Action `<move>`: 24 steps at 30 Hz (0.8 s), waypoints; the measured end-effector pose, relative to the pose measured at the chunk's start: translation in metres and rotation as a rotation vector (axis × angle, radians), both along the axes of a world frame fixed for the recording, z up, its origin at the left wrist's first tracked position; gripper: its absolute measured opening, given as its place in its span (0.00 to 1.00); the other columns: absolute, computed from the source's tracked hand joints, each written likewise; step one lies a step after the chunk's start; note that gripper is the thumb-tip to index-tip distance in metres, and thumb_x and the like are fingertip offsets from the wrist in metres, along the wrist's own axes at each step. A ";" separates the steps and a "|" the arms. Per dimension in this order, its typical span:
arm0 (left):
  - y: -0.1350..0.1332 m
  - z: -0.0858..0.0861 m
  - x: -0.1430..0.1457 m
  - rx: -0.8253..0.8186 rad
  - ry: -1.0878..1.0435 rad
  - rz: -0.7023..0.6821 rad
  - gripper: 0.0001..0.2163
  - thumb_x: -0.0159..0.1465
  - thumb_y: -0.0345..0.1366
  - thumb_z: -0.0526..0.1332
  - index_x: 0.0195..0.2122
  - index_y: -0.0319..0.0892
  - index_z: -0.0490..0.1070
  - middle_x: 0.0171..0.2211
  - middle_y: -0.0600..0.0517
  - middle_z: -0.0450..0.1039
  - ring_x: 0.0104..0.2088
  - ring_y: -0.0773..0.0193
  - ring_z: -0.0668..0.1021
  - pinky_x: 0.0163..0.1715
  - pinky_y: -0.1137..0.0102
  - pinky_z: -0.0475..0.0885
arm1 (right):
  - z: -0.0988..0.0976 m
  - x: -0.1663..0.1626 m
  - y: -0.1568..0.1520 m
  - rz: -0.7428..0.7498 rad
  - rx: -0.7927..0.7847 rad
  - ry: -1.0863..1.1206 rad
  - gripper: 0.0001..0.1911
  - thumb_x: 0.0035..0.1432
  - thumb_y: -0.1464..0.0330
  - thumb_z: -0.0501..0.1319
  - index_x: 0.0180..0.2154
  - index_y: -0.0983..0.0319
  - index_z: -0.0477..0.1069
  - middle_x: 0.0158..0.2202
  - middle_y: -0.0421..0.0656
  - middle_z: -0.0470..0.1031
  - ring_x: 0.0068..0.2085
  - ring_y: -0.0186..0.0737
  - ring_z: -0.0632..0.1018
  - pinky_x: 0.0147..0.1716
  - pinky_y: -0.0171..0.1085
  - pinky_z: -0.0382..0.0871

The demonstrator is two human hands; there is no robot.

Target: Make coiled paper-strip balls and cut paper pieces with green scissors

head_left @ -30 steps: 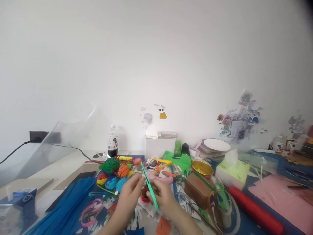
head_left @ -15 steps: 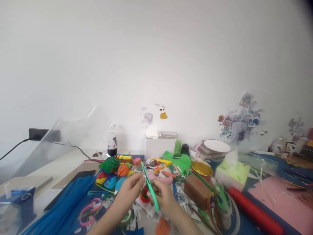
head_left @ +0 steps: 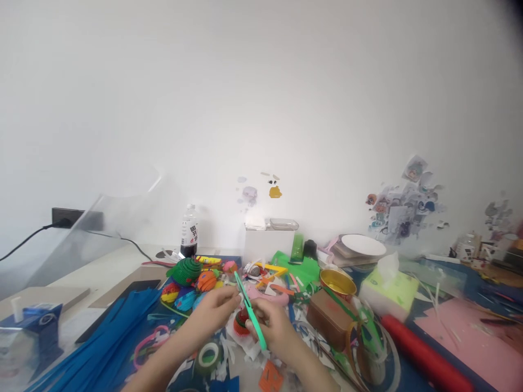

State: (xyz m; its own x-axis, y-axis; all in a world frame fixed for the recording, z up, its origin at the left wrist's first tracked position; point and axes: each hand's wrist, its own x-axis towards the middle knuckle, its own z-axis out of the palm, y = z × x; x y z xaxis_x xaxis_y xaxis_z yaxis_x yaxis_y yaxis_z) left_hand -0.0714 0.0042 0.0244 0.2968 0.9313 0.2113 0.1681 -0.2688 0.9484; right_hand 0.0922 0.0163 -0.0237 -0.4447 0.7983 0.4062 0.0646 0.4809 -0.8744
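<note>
Green-handled scissors (head_left: 257, 326) stand on a slant in my right hand (head_left: 274, 325), whose fingers are wrapped round the handles. The slim green blade end points up and away from me. Close to the blades, my left hand (head_left: 216, 306) is closed in a pinch; a small pale bit may be at its fingertips, too small to name. Below and between the hands sits a small red and green ribbed round piece (head_left: 241, 322) on white paper. Beside my left forearm lies a roll of tape (head_left: 208, 355).
Colourful ribbed craft pieces (head_left: 183, 271) are heaped at left, by blue strips (head_left: 110, 332). A bottle (head_left: 189, 231) stands behind. To the right are a brown box (head_left: 330, 316), a gold tin (head_left: 338, 282), a tissue pack (head_left: 390, 291) and a red roll (head_left: 425, 351). Paper scraps litter the middle.
My left forearm has swung a little to the left, and the tape roll shows more fully. The scissors stay in my right hand almost unmoved. The view has shifted slightly.
</note>
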 end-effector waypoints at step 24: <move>-0.002 -0.014 0.016 0.064 -0.026 0.093 0.15 0.56 0.48 0.51 0.19 0.45 0.55 0.15 0.62 0.46 0.16 0.71 0.51 0.15 0.73 0.46 | 0.002 -0.001 -0.002 0.013 0.012 0.080 0.09 0.50 0.70 0.60 0.37 0.63 0.71 0.19 0.32 0.55 0.20 0.29 0.60 0.20 0.30 0.55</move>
